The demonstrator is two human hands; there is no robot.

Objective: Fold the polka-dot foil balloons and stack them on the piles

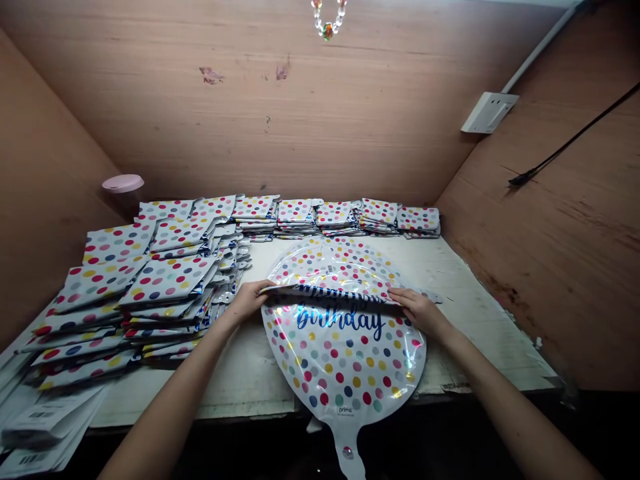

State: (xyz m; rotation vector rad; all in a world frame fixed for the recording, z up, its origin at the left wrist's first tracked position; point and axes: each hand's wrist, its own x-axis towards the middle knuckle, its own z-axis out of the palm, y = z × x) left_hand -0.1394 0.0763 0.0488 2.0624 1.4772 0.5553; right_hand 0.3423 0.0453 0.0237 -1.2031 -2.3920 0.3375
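Note:
A flat foil balloon [345,363] with coloured dots and blue "birthday" lettering lies in front of me, its tail hanging over the table's front edge. My left hand [249,300] pinches its left rim, where a fold runs across the lettering. On the opposite side my right hand [417,309] grips the other end of that fold, fingers on top. The upper line of lettering is partly hidden in the crease. Behind the fold lies more dotted foil [340,257]; whether it is the same balloon or another beneath, I cannot tell.
Stacks of folded dotted balloons [173,279] fill the left side, and a row of smaller stacks [335,213] lines the back. Labelled paper sheets [40,427] lie front left. A pink-lidded cup [123,185] stands behind. Wooden panels [280,127] enclose the white table [480,347].

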